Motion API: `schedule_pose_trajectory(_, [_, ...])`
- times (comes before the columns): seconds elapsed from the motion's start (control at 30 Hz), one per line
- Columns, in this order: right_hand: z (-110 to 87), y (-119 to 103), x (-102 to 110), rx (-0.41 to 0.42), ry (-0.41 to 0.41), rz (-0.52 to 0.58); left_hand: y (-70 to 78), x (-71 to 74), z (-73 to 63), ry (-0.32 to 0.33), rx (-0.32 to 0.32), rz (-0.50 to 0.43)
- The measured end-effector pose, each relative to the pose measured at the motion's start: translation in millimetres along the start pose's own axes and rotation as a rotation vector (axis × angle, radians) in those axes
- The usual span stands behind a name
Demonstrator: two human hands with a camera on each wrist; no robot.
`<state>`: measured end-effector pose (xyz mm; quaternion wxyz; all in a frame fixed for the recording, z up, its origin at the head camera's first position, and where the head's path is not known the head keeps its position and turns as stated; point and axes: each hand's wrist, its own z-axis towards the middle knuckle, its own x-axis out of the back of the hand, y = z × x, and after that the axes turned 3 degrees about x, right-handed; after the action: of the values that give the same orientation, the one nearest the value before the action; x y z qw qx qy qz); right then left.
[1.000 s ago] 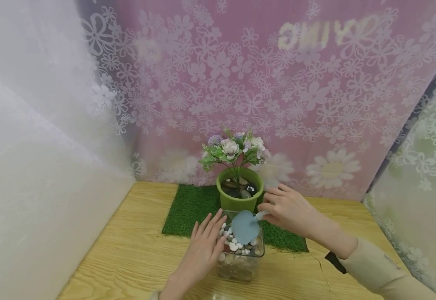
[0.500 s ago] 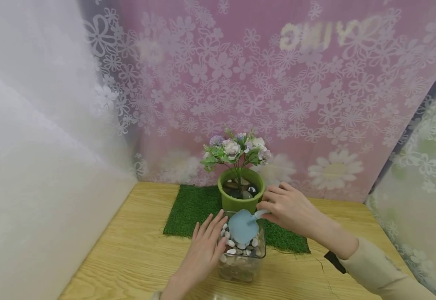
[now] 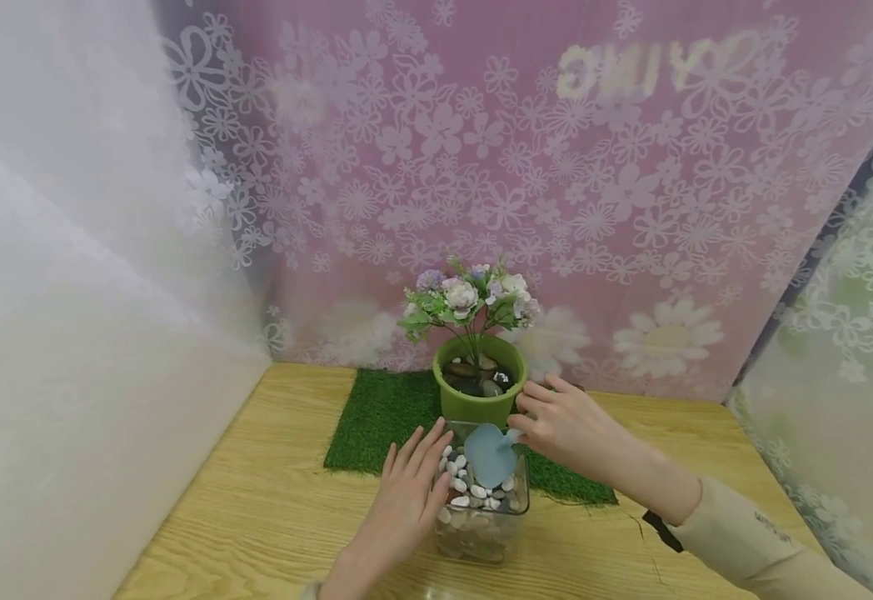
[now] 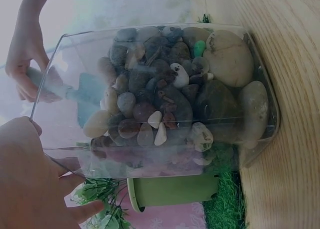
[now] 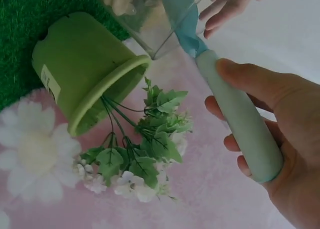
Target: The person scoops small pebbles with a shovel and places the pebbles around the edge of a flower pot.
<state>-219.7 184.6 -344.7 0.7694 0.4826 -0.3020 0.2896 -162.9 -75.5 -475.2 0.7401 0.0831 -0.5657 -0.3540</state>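
A clear square container point(image 3: 474, 542) full of mixed pebbles point(image 3: 474, 493) stands near the front of the table. My left hand point(image 3: 406, 492) lies against its left rim with the fingers straight and spread. A light blue trowel point(image 3: 491, 456) has its blade down at the pebbles inside the container. Its pale handle point(image 5: 240, 119) lies in my right hand point(image 5: 285, 119), with thumb and fingers curled round it. In the left wrist view the trowel's blade point(image 4: 90, 98) shows through the clear wall, at the top of the pebbles.
Directly behind the container is a green pot point(image 3: 474, 407) with dark stones and artificial flowers point(image 3: 466, 300). It sits on a green turf mat point(image 3: 384, 417). A pink floral curtain point(image 3: 406, 167) backs the wooden table point(image 3: 241, 500), and a pale wall point(image 3: 107, 333) rises at the left.
The trowel blade shifts slightly left, then back right, and its handle tilts. My right hand ends a little further left and lower. My left hand stays at the container's rim.
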Motion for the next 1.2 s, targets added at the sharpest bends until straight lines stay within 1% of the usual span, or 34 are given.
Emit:
schedule_pose_trajectory(0.1, [-5.5,1.2,-4.5,-0.01,0.029,0.068,0.4,0.4,0.1,0.014,-0.01,-0.003])
schedule_pose_trajectory(0.27, [-16.4,6.5,-13.3,-0.057,0.076,0.195,0.6,0.0,0.2,0.028,-0.018,0.002])
schedule_pose_trajectory(0.37, [-22.3,9.1,-17.3,-0.076,0.103,0.249,0.1,-0.4,0.2,0.033,-0.021,0.004])
schedule_pose_trajectory(0.47, [-26.8,9.7,-20.2,-0.09,0.114,0.281,-0.4,-0.3,0.3,0.03,-0.024,0.003])
schedule_pose_trajectory(0.57, [-29.2,7.9,-22.7,-0.125,0.091,0.298,-0.8,0.1,0.5,0.021,-0.019,-0.004])
schedule_pose_trajectory(0.67, [-31.6,3.9,-24.4,-0.187,0.045,0.315,-1.4,-0.7,0.5,0.021,-0.022,-0.003])
schedule_pose_trajectory(0.73, [-32.7,1.1,-24.8,-0.233,0.007,0.36,-1.9,-1.0,0.6,0.021,-0.023,0.002])
schedule_pose_trajectory(0.8, [-33.1,-1.7,-24.9,-0.259,-0.03,0.416,-1.9,-0.8,0.7,0.021,-0.024,0.008])
schedule_pose_trajectory(0.87, [-34.0,-4.5,-24.4,-0.264,-0.056,0.458,-1.6,-0.5,0.9,0.018,-0.023,0.003])
schedule_pose_trajectory(0.93, [-35.0,-6.6,-24.0,-0.25,-0.059,0.483,-0.9,-0.2,0.8,0.012,-0.021,-0.002])
schedule_pose_trajectory(1.07, [-39.0,-6.9,-20.8,-0.228,-0.012,0.482,-0.2,-0.1,0.5,0.007,-0.021,-0.009])
schedule_pose_trajectory(1.2, [-42.0,-5.1,-17.0,-0.217,0.005,0.478,-0.4,0.8,0.5,0.007,-0.012,-0.013])
